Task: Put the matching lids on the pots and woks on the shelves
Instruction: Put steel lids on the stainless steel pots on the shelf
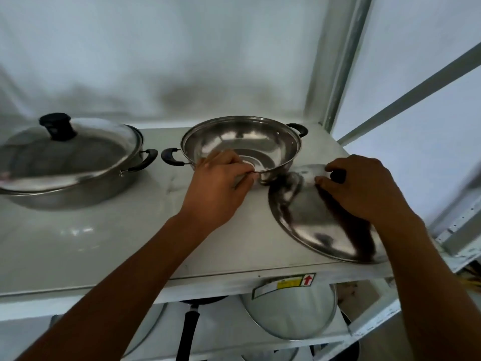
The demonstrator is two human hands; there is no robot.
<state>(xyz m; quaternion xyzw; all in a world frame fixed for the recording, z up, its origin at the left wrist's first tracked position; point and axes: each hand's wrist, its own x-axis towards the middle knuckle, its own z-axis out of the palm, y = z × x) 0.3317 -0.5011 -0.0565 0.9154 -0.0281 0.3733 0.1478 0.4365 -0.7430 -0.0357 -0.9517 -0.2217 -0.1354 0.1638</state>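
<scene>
One down: the left pot (pixel 65 162) is lidded. The open wok (pixel 240 147) on the top shelf (pixel 104 243) isn't; left hand (pixel 218 188) pinches its rim, right hand (pixel 364 188) grips the steel lid (pixel 317 225) lying just beside it. Lower shelves look undone.

I'm at a kitchen storage rack: a white metal shelf (pixel 109 246) with a lidded steel pot (pixel 70 162) at ten o'clock, an open wok (pixel 242 144) at twelve, more pan lids (pixel 291 311) below.
</scene>
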